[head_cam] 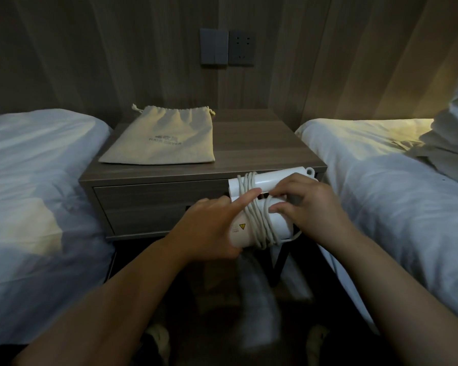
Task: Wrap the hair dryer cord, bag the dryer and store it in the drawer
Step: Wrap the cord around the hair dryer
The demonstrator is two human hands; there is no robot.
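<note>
Left grip [209, 229] clamps hair dryer [273, 178], index on wound cord [257, 217]; right grip [311, 204] holds dryer's other side; bag [164, 138] flat on bench [262, 146].

White hair dryer [273, 178], cord [257, 220] wound round it, sits before the closed drawer [156, 199]; beige bag [164, 138] lies flat at the nightstand's [249, 149] back-left corner.

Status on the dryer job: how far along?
Mostly done: the pale cord sits in several loops round the white hair dryer. In hand: the left hand grips the barrel, index finger pressing the loops; the right hand holds the other side, a short tail loose below it. To do: the beige drawstring cloth bag lies flat on the wooden nightstand, and its drawer is shut.
</note>
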